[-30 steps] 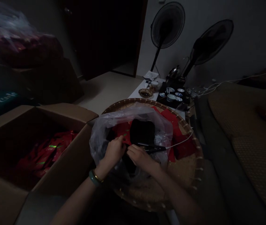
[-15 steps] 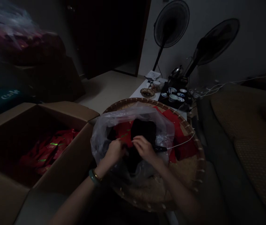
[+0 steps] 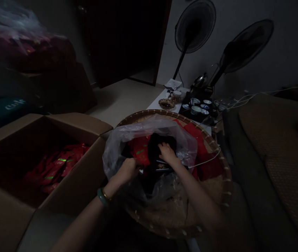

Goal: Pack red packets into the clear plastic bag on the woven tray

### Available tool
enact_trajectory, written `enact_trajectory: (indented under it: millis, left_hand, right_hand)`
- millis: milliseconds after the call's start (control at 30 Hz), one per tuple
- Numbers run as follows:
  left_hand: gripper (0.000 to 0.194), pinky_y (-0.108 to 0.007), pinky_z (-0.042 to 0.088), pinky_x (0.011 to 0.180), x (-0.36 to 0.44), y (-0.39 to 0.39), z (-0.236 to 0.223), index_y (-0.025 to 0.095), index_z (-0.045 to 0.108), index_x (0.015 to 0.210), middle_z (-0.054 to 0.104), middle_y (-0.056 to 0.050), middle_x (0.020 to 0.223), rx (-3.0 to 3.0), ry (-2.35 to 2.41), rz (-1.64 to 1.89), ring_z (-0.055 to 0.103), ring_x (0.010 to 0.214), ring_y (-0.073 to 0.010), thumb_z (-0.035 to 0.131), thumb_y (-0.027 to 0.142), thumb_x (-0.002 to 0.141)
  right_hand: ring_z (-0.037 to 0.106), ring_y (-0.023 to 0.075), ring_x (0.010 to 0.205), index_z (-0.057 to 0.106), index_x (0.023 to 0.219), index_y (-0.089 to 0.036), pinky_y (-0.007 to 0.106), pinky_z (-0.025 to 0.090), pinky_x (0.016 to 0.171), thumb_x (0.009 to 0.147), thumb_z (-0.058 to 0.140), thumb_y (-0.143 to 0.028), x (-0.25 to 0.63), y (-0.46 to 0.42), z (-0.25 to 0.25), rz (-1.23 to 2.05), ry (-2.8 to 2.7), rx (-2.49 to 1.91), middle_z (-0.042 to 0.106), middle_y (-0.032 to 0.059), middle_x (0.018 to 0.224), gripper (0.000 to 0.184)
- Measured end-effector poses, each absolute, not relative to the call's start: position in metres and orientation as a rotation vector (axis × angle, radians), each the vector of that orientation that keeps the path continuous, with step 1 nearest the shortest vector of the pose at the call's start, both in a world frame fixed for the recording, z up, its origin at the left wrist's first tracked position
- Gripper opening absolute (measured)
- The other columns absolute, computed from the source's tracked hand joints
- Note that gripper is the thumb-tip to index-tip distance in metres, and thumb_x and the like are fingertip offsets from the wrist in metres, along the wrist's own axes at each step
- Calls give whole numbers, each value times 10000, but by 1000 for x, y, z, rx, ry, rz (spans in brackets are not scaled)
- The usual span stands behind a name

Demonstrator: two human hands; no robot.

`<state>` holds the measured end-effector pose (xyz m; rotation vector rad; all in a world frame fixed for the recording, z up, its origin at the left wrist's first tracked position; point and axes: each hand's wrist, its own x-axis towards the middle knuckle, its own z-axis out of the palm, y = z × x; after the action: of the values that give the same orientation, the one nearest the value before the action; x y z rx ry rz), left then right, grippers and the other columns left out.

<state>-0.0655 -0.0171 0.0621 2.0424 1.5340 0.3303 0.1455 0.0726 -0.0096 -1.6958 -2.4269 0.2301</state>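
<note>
A clear plastic bag [image 3: 128, 140] lies open on a round woven tray [image 3: 214, 196]. Inside it are red packets [image 3: 138, 152] and a dark heap [image 3: 162, 147]. My left hand [image 3: 128, 168], with a green bangle at the wrist, is closed at the bag's near side on something I cannot make out. My right hand [image 3: 167, 152] reaches deeper into the bag with curled fingers resting on the dark heap. A dark long tool [image 3: 162, 166] lies under my right wrist. More red packets [image 3: 204, 157] lie on the tray to the right of the bag.
An open cardboard box [image 3: 80, 122] with red packets [image 3: 57, 164] stands to the left. Behind the tray a low table holds a tea set [image 3: 196, 106]. Two standing fans [image 3: 194, 26] lean by the wall. A sofa cushion [image 3: 282, 147] fills the right. A white cable [image 3: 206, 160] crosses the tray.
My right hand has moved up from the bag's near edge and forward into the bag onto the dark heap. The left hand has stayed near the same spot.
</note>
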Motion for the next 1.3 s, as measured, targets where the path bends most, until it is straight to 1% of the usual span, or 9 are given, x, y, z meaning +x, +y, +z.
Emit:
enact_trajectory:
  millis: [167,300,367,433,600,767,900,1100,1300]
  left_hand:
    - [348,-202,361,633,-73,-16,80,194,672,796,635,-19,763,2133,1471,350,566,704,-134,408,27,644]
    - [320,-208,346,605,-70,-17,91,184,650,811,602,-25,778,2167,1483,365,550,698,-137,431,32,633]
    - [275,-213,345,591,-66,-17,90,174,641,781,585,-30,767,2170,1493,326,541,680,-139,443,45,641]
    - [252,-217,346,592,-62,-17,87,171,635,757,576,-32,765,2175,1488,309,533,673,-140,444,51,642]
    - [267,-223,342,598,-55,-17,82,180,633,716,570,-21,735,2179,1436,322,524,668,-142,427,36,625]
    - [283,-220,336,586,-54,-18,85,179,640,725,569,-19,728,2177,1432,361,515,640,-136,425,27,621]
    - [275,-215,334,577,-55,-17,83,177,659,775,578,-19,730,2172,1453,401,514,637,-131,455,54,637]
    - [257,-211,342,578,-54,-13,73,181,680,825,596,-14,718,2111,1479,459,527,625,-126,493,105,665]
    - [258,-219,362,570,-53,-12,70,151,671,871,635,-39,766,2010,1513,510,572,656,-154,559,139,639]
  right_hand:
    - [549,193,833,592,842,-145,292,433,747,630,576,-31,156,79,-10,339,-2330,-1652,590,76,879,241]
    - [560,159,803,586,952,-144,275,440,745,657,573,-127,165,84,-11,438,-2154,-1629,607,45,887,296]
    - [562,149,761,580,1020,-153,277,453,712,617,599,-148,168,84,-13,725,-1823,-1596,612,26,868,404]
    - [567,143,720,595,1014,-160,278,473,662,586,604,-160,170,81,-16,1061,-1418,-1501,617,15,842,428]
    - [597,122,733,624,836,-174,250,516,648,628,583,-187,171,69,-15,1440,-957,-1256,644,0,831,212]
    - [612,108,755,620,737,-185,211,533,678,606,579,-84,166,59,-4,1781,-482,-919,663,-25,792,170]
    - [618,113,824,626,817,-175,207,519,739,649,582,-116,159,47,14,1876,-523,-824,667,-11,844,183]
    - [608,94,811,595,960,-207,199,478,760,606,678,-106,143,14,56,1956,-891,-825,642,-19,922,378]
    - [584,94,746,583,907,-199,211,453,701,539,733,-137,119,-3,60,1813,-1179,-1034,603,-30,874,402]
